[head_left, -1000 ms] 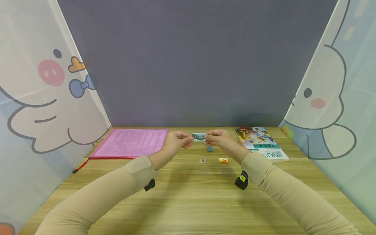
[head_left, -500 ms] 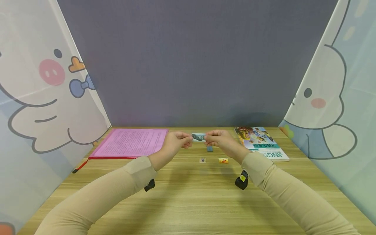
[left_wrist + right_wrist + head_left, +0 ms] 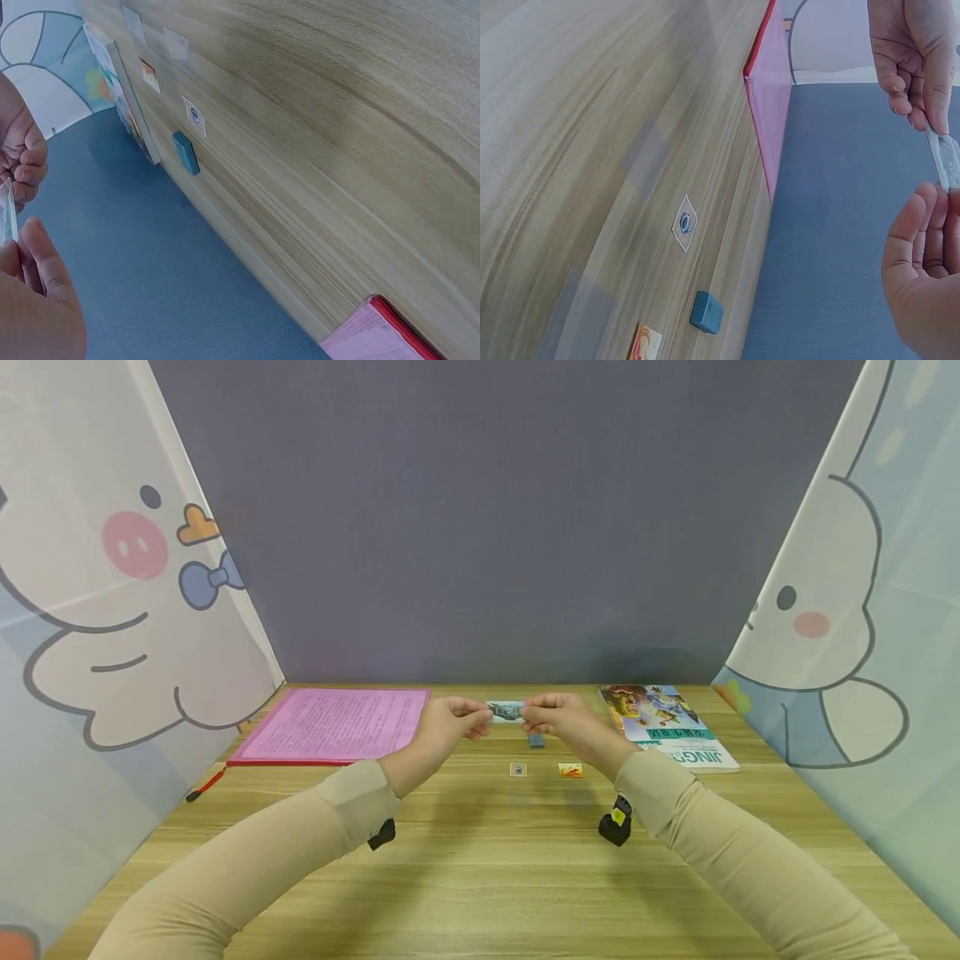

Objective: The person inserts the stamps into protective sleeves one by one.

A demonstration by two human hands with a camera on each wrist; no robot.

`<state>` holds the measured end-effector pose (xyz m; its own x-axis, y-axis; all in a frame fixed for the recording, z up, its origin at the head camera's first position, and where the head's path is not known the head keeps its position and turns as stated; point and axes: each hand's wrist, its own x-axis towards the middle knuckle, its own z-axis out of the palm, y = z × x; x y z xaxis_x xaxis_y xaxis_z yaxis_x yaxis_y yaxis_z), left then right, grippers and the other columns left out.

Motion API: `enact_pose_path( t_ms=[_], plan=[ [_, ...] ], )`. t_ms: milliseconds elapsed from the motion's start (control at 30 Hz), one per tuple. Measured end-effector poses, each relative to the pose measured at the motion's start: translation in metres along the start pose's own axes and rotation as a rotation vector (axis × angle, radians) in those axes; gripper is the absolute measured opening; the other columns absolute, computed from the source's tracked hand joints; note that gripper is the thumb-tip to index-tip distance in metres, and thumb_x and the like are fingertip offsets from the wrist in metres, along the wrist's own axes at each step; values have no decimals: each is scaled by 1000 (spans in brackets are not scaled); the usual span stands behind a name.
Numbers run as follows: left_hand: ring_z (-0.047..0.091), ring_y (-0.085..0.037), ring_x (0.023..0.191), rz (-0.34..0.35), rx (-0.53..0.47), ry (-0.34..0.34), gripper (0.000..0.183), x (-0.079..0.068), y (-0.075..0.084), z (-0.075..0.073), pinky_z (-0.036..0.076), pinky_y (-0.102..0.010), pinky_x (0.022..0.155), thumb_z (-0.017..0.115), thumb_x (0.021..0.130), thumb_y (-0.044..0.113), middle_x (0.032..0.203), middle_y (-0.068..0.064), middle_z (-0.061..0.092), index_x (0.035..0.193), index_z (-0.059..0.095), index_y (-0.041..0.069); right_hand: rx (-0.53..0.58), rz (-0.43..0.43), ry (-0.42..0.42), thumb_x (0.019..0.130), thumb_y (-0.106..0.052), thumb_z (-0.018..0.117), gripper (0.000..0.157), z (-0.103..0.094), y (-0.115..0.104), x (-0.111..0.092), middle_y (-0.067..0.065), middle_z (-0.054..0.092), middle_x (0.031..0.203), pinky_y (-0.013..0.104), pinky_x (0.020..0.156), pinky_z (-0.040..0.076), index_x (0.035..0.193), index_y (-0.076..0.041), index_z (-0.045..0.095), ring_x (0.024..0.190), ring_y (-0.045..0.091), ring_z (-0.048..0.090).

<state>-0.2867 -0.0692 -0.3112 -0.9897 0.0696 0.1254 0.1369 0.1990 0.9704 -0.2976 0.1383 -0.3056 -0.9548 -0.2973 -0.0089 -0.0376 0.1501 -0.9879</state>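
Both hands hold up a small stamp-like picture card with a grey-green scene, above the far part of the table. My left hand pinches its left edge between thumb and fingers. At the opposite edge, my right hand pinches it the same way. Seen edge-on in the right wrist view, the card looks thin and partly see-through. Below the hands lie a small white-bordered stamp-like piece and an orange-yellow one. A small blue block lies behind them, partly covered by the right hand in the head view.
A pink zip folder with a printed sheet lies at the back left, its red pull hanging over the table. At the back right is a colourful book. Two faint clear squares lie on the wooden table. A grey panel stands behind.
The card has tilted slightly between the fingers, so its picture shows a little more plainly. Both hands stay in nearly the same place, and the things on the table have not moved.
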Motion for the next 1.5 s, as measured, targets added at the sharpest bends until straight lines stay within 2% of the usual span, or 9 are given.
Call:
enact_pose_path(
  t_ms=[433,800,900,1200,1500],
  plan=[
    [68,-10,61,5,9,13,14,1,-2,1,61,-28,65,73,86,9,85,-15,75,96,73,-1,-3,-4,6,96,-14,62,24,1,2,0,3,66,91,29,81,57,112,3,61,82,14,64],
    [69,-11,63,-4,-4,12,14,1,-2,2,61,-28,65,73,86,10,89,-15,75,96,73,-1,9,11,6,95,-13,62,24,1,0,1,1,65,90,33,87,55,113,3,60,86,17,65],
    [69,-12,63,-5,0,15,15,1,-2,2,61,-27,65,73,86,10,89,-15,75,96,73,-1,13,15,7,95,-12,62,23,1,0,1,1,65,90,37,92,54,113,3,60,87,18,65],
    [69,-14,63,-4,13,26,14,3,-5,3,61,-29,65,73,86,9,87,-16,74,96,73,-2,7,16,-4,96,-12,61,27,1,1,1,2,65,93,28,83,57,117,4,59,90,19,64],
    [66,-9,58,-12,17,37,14,3,-5,3,60,-26,62,73,86,8,85,-16,74,95,72,-3,2,10,-23,96,-9,59,28,0,2,0,3,65,95,29,84,56,120,6,57,92,20,64]
  ],
)
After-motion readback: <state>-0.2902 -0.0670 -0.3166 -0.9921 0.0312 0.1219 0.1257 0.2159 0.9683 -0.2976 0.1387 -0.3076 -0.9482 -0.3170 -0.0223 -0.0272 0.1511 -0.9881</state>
